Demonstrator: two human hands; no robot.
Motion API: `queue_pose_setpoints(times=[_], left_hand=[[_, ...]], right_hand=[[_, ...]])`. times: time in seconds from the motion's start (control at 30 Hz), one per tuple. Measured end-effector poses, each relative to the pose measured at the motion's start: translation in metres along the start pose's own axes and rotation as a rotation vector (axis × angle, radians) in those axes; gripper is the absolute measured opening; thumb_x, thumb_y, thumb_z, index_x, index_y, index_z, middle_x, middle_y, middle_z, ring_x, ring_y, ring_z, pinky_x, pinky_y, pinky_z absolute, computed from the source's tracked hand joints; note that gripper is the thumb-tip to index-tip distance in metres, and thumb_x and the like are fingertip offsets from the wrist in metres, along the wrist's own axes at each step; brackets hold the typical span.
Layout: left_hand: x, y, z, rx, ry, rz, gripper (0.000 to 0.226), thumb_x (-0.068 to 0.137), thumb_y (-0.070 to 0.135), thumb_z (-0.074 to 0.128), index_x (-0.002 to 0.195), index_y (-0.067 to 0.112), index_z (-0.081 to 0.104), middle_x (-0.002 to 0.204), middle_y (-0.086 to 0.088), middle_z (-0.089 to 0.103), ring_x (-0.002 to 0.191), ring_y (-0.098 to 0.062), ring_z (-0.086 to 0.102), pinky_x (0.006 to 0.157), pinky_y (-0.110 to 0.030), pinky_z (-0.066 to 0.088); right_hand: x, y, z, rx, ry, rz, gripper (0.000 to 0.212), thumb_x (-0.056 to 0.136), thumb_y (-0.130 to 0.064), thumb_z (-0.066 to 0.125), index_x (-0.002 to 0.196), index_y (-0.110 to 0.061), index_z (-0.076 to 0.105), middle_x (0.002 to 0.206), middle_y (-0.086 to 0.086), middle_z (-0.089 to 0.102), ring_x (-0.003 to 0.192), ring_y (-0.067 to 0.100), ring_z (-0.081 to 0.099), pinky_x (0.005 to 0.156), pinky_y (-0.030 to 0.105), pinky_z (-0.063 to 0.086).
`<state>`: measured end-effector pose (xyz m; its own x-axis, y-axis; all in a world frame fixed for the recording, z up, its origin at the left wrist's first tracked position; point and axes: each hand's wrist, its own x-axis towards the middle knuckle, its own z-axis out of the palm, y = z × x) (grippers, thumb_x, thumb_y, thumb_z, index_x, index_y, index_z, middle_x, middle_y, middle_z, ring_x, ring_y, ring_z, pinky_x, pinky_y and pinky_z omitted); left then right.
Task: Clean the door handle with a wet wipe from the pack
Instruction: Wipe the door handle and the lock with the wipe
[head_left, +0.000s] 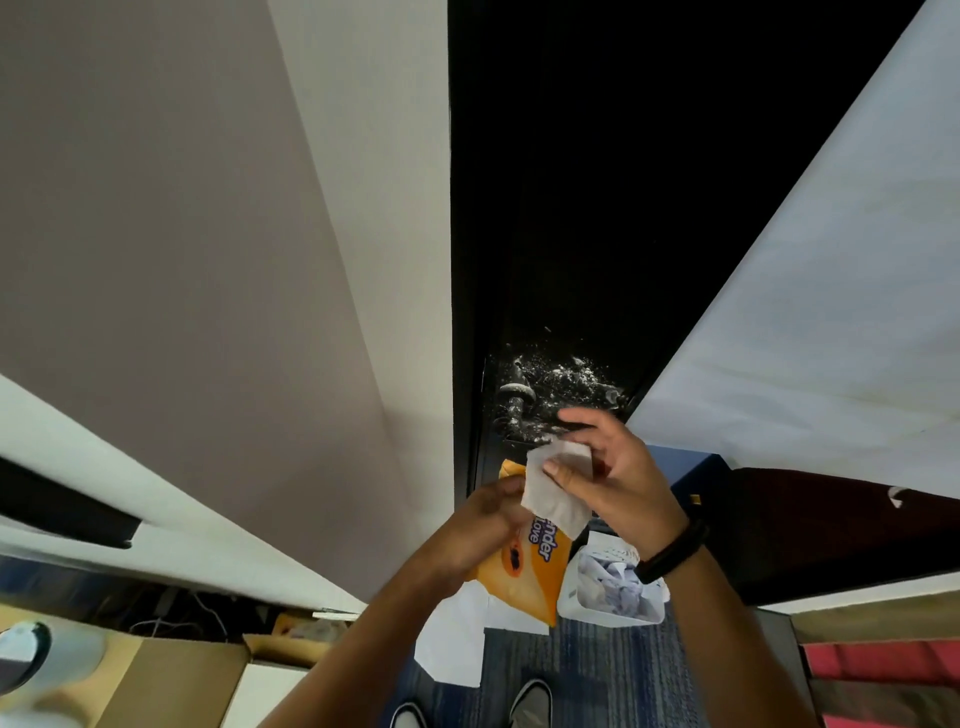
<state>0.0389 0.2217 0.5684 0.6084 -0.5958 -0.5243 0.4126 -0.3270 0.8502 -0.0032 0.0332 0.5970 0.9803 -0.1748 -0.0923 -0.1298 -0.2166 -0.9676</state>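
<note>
Both my forearms reach forward from the bottom of the view, over blue carpet (597, 670) and the toes of my shoes (530, 704). My left hand (485, 525) is raised at mid-height, fingers curled round the upper end of the orange wet wipe pack (524, 577), which hangs tilted, its lower corner pointing down at the floor. My right hand (618, 478) sits just above and to the right of the left, a dark band (672, 553) on its wrist. Its thumb and fingers pinch a white wet wipe (553, 493), which stands partly unfolded above the top of the pack and overlaps it; I cannot tell whether the wipe's lower edge is free of the opening.

Below the right wrist, on the floor, stands a white bin (571, 597) holding crumpled paper. White sheets (457, 634) lie on the carpet under the pack.

Beyond the hands, the door handle (514, 397) projects from a dark door (571, 208). It is apart from both hands, just above the right fingertips in the view. Pale speckled residue (561, 376) marks the door surface beside the handle.
</note>
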Motion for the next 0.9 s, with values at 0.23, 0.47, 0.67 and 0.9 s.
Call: queue_pose_setpoints(times=[0.23,0.47,0.67,0.9], left_hand=[[0.008,0.001,0.001,0.011,0.078,0.028,0.063,0.080,0.079,0.066,0.120,0.031,0.070,0.113,0.000,0.081,0.105,-0.023,0.078,0.097,-0.046,0.062],[0.005,0.004,-0.001,0.006,0.176,0.027,0.061,0.077,0.083,0.061,0.113,0.035,0.072,0.106,0.010,0.082,0.098,-0.011,0.078,0.091,-0.034,0.060],[-0.002,-0.017,-0.016,-0.072,0.222,-0.126,0.062,0.089,0.072,0.049,0.134,0.031,0.060,0.124,-0.002,0.073,0.102,-0.022,0.073,0.094,-0.046,0.060],[-0.002,-0.018,-0.012,-0.027,0.219,-0.125,0.041,0.104,0.059,0.043,0.129,0.034,0.063,0.117,0.004,0.072,0.102,-0.019,0.073,0.090,-0.041,0.059]], right_hand=[[-0.030,0.007,0.029,-0.104,0.144,-0.196,0.036,0.091,-0.054,0.065,0.108,-0.023,0.069,0.093,-0.003,0.075,0.085,0.016,0.073,0.071,0.042,0.061],[-0.020,0.034,0.027,-0.055,0.389,-0.071,0.059,0.093,-0.053,0.063,0.069,0.000,0.055,0.057,0.019,0.045,0.051,0.022,0.040,0.052,0.033,0.036],[0.014,0.029,-0.008,-0.346,0.656,-0.292,0.035,0.100,-0.032,0.057,0.105,-0.001,0.074,0.096,0.015,0.076,0.086,0.021,0.072,0.079,0.036,0.062],[0.029,0.073,0.000,-0.890,0.199,-0.384,0.043,0.096,-0.043,0.066,0.127,-0.013,0.070,0.127,0.004,0.072,0.121,0.020,0.065,0.107,0.043,0.050]])
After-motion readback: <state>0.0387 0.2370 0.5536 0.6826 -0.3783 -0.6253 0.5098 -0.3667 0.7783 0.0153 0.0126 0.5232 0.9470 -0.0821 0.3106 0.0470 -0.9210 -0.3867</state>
